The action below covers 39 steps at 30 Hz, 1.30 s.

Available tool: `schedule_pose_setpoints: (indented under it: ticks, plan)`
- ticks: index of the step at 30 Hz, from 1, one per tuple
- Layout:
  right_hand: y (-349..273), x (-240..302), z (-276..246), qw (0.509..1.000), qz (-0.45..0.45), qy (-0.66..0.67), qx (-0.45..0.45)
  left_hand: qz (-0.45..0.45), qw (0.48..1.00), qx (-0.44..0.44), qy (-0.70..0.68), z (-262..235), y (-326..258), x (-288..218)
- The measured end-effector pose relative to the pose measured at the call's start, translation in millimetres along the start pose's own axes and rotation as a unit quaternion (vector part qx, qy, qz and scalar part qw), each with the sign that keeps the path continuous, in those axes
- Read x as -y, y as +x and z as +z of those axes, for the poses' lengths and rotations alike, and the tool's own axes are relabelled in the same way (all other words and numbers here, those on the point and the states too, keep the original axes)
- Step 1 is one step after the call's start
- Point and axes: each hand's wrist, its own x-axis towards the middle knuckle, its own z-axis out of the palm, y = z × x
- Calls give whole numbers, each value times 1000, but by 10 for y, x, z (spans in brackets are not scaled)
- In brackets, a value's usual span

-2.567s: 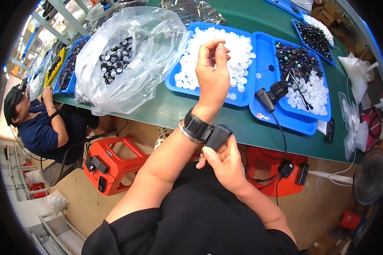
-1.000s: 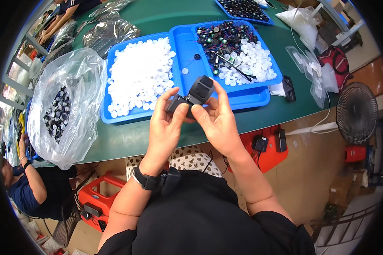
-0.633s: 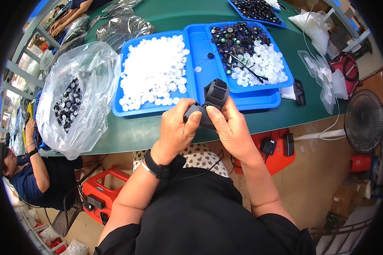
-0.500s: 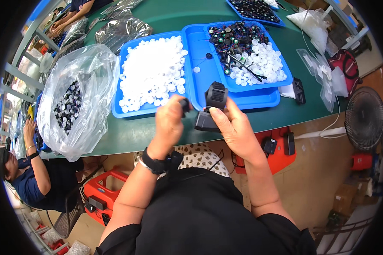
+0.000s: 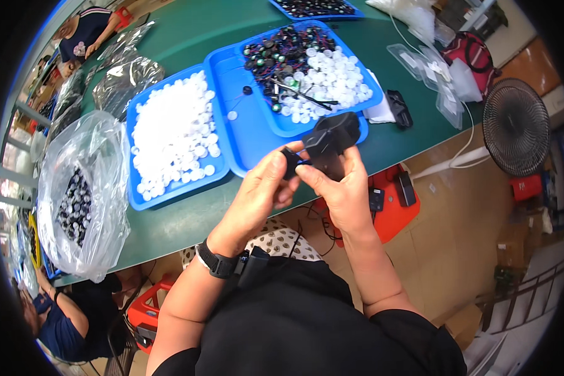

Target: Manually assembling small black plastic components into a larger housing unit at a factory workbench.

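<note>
Above the table's near edge, my right hand grips a black plastic device with a blocky, ridged body. My left hand is closed around a small black piece, right beside the device. Whether the two black parts touch or are joined is hidden by my fingers. Just beyond my hands is a blue tray with little in it. On its right part rests another blue tray, holding white translucent caps and small black parts with wires.
A blue tray heaped with white caps stands at left, next to a clear plastic bag of black and white parts. A black clip-like object lies right of the trays. A fan and a red stool stand at right. Co-workers sit at left.
My left hand has come closer to the device with its small black piece. My right hand has turned the device over to another face. The whole view has swung to the right.
</note>
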Motion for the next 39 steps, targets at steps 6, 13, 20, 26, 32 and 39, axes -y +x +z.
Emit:
schedule_pose_setpoints:
  ticks: [6,13,20,26,32,39]
  plan:
    - [104,201,-402,990,4,-86,-115,0,992,61,108,427,322,108]
    - [1094,318,-2133,844,-131,-387,-347,-27,994,83,60,445,480,283]
    - [1159,312,-2240,791,-37,-480,-379,-81,996,-17,17,155,378,318]
    - [605,298,-998,900,-104,-372,-201,-13,999,-17,49,127,260,254]
    - [-37,-182,51,930,-65,-359,30,13,995,-61,-79,134,97,143]
    - [-3,-38,362,846,-138,-494,147,24,986,-113,-119,-239,-329,43]
